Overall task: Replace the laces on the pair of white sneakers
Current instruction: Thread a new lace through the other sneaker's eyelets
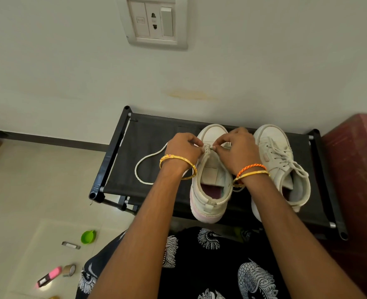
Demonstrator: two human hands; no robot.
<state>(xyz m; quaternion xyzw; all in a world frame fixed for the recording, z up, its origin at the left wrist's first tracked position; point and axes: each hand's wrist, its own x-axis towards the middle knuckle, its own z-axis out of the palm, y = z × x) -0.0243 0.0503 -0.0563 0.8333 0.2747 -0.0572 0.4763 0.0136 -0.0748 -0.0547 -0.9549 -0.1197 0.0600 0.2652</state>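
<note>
Both hands met over the front of the left sneaker (210, 175), which stood on the black fabric bench (148, 152) with its toe towards the wall. The left hand (183, 148) had its fingers curled, and its fingertips pinched the left eyelet flap of the shoe near the lowest eyelets. The right hand (236, 147) was curled likewise, thumb and forefinger pinching something small at the same spot (seemingly the tip of a lace, though it was too small to tell for certain). The two hands' fingertips were almost touching.

A white lace (144, 165) trailed out from under the left hand and lay in a loose loop on the bench, its free end near the bench's front rail. This shoe's tongue was bare of lacing.

The right sneaker (279, 167) stood just beside it on the bench, laced up, with its lace ends lying loose over its side.

On the floor at the left lay a green lid (88, 236), a roll of tape (69, 270) and a pink highlighter (48, 276).
</note>
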